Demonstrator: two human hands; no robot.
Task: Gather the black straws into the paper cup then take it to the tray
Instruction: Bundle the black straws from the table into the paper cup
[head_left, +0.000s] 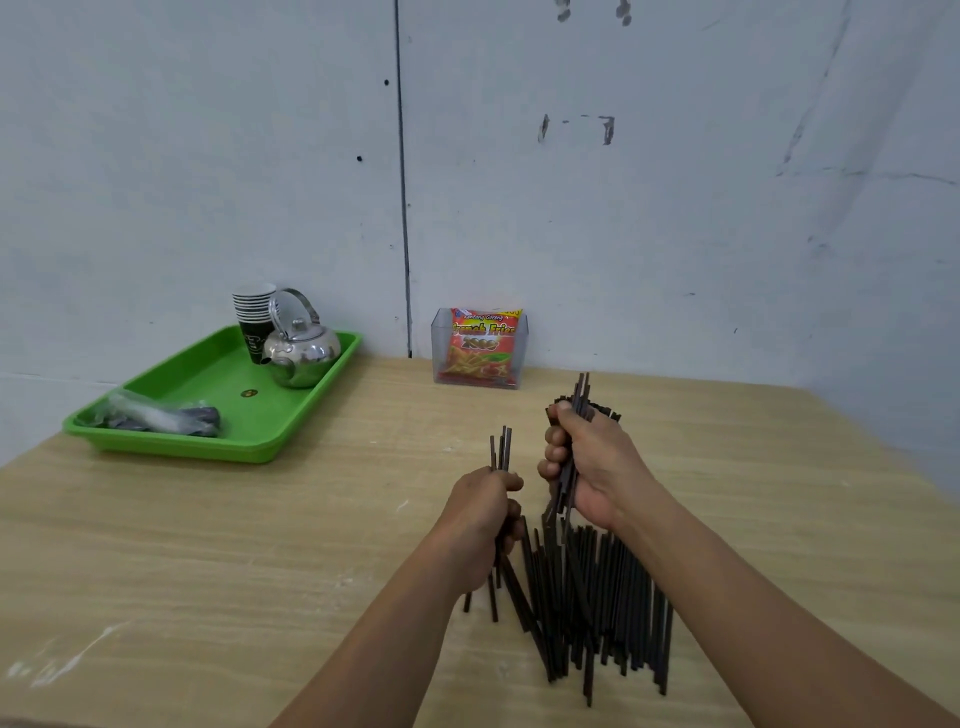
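Wall (675, 208) behind, grey and scuffed. Pale wooden table (208, 545) across the whole lower view. Bright green tray (182, 451) at the table's far left corner. Loose pile of black straws (613, 597) flat on the table near the front edge, partly under the right forearm, well apart from the tray. Above the pile, right hand (597, 467) with fingers curled round an upright bundle (581, 389) of straws. Just beside it, left hand (480, 512) closed in a fist round a smaller bunch (503, 447), ends poking out above and below. Clear plastic box (441, 353) against the wall, holding a red snack packet (483, 343). Shiny steel kettle (304, 353) at the tray's far end. Stacked paper cups (254, 317) right behind the kettle, also in the tray. Small plastic-wrapped package (156, 415) lying at the tray's near end.
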